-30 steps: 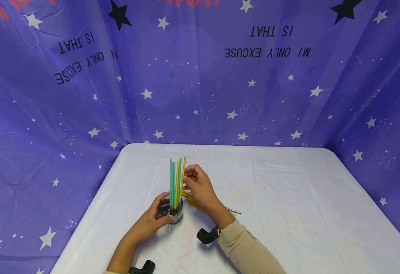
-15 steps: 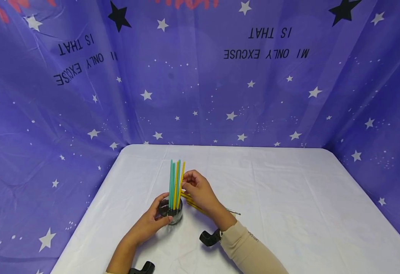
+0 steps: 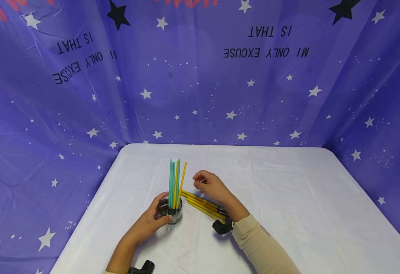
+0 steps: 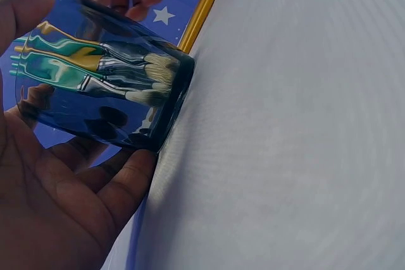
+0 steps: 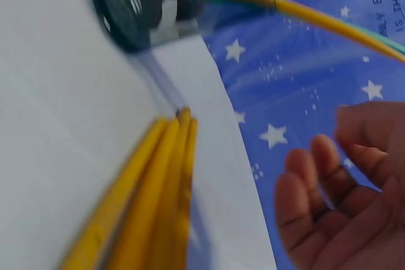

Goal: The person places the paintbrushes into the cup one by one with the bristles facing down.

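My left hand (image 3: 148, 223) grips a clear dark-tinted glass (image 4: 69, 109) that stands on the table, thumb on the near side and fingers round the far side. Several paintbrushes stand bristles-down in it, with green handles (image 3: 170, 182) and yellow handles (image 3: 183, 179); the left wrist view shows their pale bristles (image 4: 158, 71) near the base. One yellow handle leans to the right. Beside the glass, my right hand (image 3: 215, 189) hovers with loosely bent fingers and nothing in them. Under it lies a bunch of yellow-handled paintbrushes (image 3: 203, 205), partly hidden by the forearm.
A white cloth covers the table (image 3: 289, 198). Purple star-printed curtains (image 3: 200, 76) hang behind it and along both sides. Black wrist-worn devices (image 3: 222, 227) sit at both wrists, the right one close to the lying brushes.
My right hand first lowered a yellow paintbrush into the glass, then let it go and moved right. More of the lying brushes now shows. The left hand stays on the glass.
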The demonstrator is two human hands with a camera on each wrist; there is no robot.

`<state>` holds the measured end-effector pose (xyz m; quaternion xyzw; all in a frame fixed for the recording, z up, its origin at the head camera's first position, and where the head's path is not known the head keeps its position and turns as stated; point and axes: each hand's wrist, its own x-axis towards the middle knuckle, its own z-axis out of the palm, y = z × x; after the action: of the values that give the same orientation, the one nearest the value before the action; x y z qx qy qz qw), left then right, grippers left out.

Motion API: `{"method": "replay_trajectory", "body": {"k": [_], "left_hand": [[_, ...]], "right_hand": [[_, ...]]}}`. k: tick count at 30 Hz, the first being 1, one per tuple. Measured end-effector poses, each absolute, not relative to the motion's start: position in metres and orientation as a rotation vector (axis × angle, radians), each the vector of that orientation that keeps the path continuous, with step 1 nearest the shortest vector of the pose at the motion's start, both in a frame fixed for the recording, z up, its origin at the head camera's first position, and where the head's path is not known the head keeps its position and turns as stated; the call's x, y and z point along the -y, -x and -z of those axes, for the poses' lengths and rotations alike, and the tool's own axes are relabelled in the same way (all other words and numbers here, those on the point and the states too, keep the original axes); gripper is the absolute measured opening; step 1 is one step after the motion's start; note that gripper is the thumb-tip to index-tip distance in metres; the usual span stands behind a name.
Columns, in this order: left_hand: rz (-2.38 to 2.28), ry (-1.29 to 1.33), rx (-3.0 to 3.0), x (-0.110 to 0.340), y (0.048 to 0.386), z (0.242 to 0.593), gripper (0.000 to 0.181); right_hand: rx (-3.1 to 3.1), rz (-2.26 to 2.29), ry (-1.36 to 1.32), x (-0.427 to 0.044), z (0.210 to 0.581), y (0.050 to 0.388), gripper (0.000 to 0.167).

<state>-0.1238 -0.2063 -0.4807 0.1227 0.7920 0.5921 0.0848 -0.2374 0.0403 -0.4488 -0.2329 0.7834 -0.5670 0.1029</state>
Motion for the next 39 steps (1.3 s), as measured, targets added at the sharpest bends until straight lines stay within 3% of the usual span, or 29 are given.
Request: {"method": "replay_trajectory", "body": {"k": [11, 39], "left_hand": [[-1.749, -0.359, -2.368, 0.206, 0.123, 0.481, 0.075], [-1.757, -0.343, -2.375, 0.206, 0.122, 0.479, 0.074]], "right_hand": [[-2.519, 1.151, 0.734, -0.062, 0.452, 0.242, 0.012], [-2.546, 0.763, 0.756, -0.065, 0.46, 0.244, 0.021]]}}
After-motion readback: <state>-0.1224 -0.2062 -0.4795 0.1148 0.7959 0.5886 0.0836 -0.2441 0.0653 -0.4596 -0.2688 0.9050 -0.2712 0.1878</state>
